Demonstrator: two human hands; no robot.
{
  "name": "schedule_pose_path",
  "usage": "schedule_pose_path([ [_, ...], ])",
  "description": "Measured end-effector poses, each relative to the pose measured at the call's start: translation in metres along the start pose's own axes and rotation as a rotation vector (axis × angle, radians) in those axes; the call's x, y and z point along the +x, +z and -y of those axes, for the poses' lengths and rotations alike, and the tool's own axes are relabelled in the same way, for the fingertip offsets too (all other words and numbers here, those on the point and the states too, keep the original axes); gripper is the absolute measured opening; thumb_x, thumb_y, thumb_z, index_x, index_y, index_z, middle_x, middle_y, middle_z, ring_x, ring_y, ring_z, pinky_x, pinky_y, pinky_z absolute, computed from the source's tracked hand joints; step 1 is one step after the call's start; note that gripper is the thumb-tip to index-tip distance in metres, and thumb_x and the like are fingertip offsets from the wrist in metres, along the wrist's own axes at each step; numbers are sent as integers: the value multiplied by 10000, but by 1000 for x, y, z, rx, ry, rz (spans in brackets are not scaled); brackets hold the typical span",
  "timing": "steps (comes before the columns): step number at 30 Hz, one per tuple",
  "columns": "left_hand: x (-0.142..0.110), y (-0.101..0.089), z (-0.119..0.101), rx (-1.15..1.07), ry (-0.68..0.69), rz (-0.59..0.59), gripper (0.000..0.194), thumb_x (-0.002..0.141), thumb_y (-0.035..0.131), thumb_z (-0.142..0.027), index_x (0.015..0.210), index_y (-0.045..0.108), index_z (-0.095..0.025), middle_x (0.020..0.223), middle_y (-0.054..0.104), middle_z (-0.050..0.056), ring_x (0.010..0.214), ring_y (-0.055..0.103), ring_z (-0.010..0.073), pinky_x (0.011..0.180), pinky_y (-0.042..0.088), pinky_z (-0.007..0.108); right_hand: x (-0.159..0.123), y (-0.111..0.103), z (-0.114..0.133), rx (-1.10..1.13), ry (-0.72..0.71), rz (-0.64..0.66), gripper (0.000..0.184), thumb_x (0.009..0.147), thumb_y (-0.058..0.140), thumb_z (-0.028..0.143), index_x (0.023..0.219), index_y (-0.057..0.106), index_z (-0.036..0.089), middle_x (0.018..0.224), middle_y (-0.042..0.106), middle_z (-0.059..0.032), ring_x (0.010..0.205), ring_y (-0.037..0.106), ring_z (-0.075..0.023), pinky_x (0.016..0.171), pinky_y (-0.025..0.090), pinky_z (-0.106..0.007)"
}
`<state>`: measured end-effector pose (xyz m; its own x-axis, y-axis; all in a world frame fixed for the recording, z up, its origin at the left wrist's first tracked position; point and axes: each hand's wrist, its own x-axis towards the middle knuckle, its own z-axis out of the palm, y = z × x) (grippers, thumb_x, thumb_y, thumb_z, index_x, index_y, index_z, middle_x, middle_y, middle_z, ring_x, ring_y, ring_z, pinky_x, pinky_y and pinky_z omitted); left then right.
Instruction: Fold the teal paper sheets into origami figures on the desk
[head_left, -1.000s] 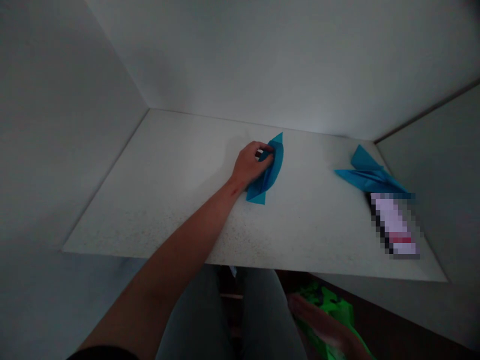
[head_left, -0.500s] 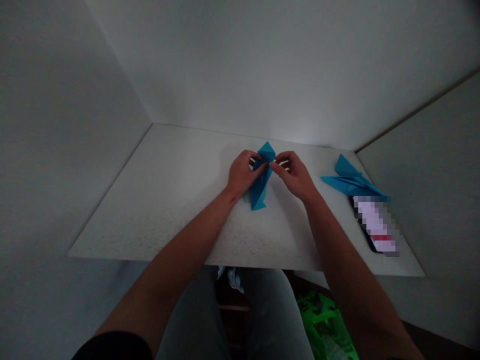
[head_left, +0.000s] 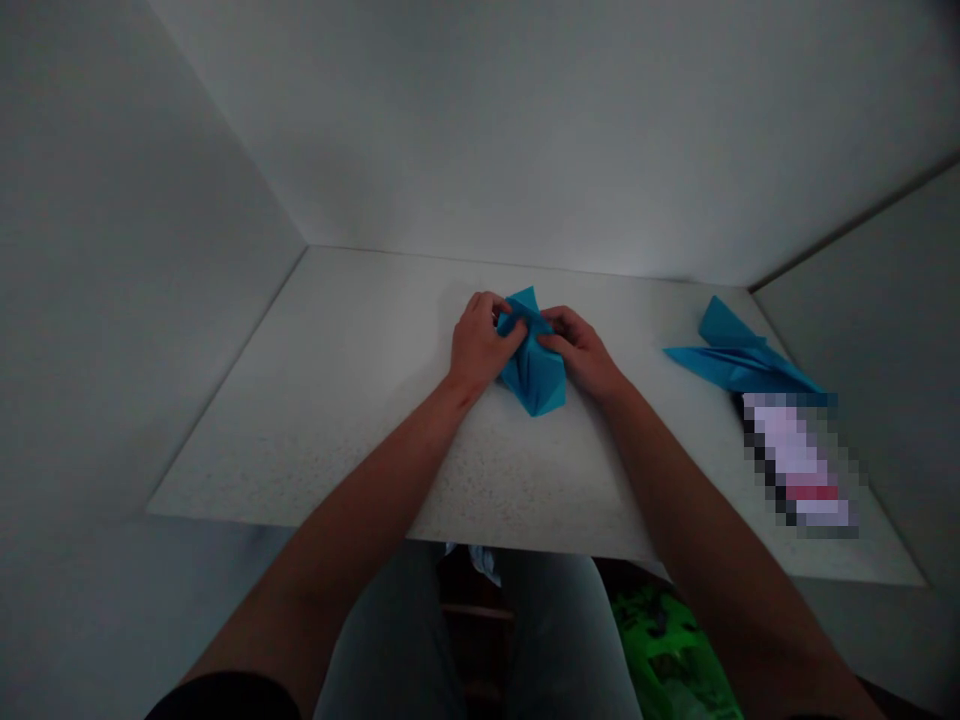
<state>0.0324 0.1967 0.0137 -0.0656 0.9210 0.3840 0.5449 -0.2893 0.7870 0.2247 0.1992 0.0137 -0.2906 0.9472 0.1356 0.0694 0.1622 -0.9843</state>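
A folded piece of blue paper with several creases and pointed corners is between my hands, over the middle of the white table. My left hand grips its left side, thumb pressed on the upper face and fingers behind. On the other side, my right hand pinches the paper's right edge between thumb and fingers. The paper's lower part spreads out toward me, and some of its far side is hidden by the fingers.
A second folded blue paper piece lies at the right of the white table. Close below it is a phone, its screen blurred out. Walls border the table at the back and sides. A green bag is under the front edge.
The blue paper has opened wider toward the lower right. My right hand has gone from its upper edge to a grip on its right side. The view has shifted slightly.
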Motion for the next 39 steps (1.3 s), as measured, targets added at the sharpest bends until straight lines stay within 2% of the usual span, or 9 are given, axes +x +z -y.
schedule_pose_path([
  [9,-1,-1,-2,40,39,57,138,914,745,-239,956,615,-260,1085,697,40,908,676,196,867,578,360,-3,-5,1,71,7,127,388,841,822,411,1178,681,280,767,601,57,635,517,-134,603,450,-275],
  [14,1,3,5,9,47,54,207,871,801,-285,1007,648,-256,1125,717,62,991,707,230,923,591,387,-4,-4,-2,42,-11,127,425,868,845,451,1218,669,287,769,603,62,654,555,-132,617,499,-276],
  [18,6,6,13,-33,36,51,184,871,815,-327,963,655,-314,1120,724,60,1120,695,287,1002,595,450,2,-3,-17,-25,-25,117,501,918,848,522,1297,634,273,886,705,51,768,685,-148,690,576,-298],
  [22,11,7,14,-19,70,58,174,901,800,-320,916,629,-344,1125,716,52,1158,679,298,1054,594,485,12,-4,-34,-56,-153,113,512,1018,704,570,1390,586,238,935,702,95,809,700,-72,796,569,-259],
  [25,11,5,9,8,71,32,228,906,828,-365,931,604,-336,1138,693,38,1185,676,281,1097,571,471,16,-5,-34,-90,-278,11,444,914,816,612,1213,681,314,1023,736,82,984,719,-146,938,625,-324],
  [28,8,3,5,-1,39,11,270,912,845,-361,927,577,-327,1146,674,41,1217,653,275,1118,544,462,18,-5,-26,-200,-196,-31,271,889,821,651,1013,699,442,1072,756,91,1130,689,-233,1094,630,-450],
  [30,7,2,4,-23,2,16,300,906,872,-356,932,574,-332,1160,678,35,1263,605,271,1132,528,463,20,-4,-24,-205,-139,-33,228,899,834,609,969,687,451,1012,750,104,1078,674,-216,1051,637,-412],
  [35,8,5,7,34,-9,58,266,1018,795,-433,943,569,-315,1176,663,30,1244,548,239,1164,492,476,25,-8,-30,-89,-88,-36,75,1041,722,241,1008,656,236,864,699,133,807,580,-30,835,521,-175],
  [39,11,7,9,12,5,89,249,1032,769,-443,945,572,-317,1207,659,32,1236,534,248,1160,494,489,25,-14,-35,-125,-101,-22,141,1049,739,206,987,614,227,846,694,129,785,565,-16,793,504,-165],
])
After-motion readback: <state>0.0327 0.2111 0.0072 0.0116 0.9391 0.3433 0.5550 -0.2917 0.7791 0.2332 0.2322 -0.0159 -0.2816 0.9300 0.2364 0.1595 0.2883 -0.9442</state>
